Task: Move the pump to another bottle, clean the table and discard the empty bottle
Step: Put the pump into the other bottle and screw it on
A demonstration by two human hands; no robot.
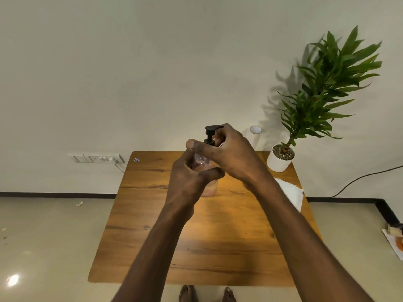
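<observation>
Two hands: the left hand [187, 182] and the right hand [231, 155]. One clear bottle [207, 184], one black pump [211, 134], one wooden table [196, 247], one potted plant [283, 158] far right, one white cloth [292, 192], one wall socket [96, 158], two bare feet [207, 294].

Clear bottle [209, 188] upright on wooden table [218, 247], black pump [211, 134] on top

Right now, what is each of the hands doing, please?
Left hand: closed, holding the clear bottle.
Right hand: closed, gripping the black pump at the bottle's neck.
</observation>
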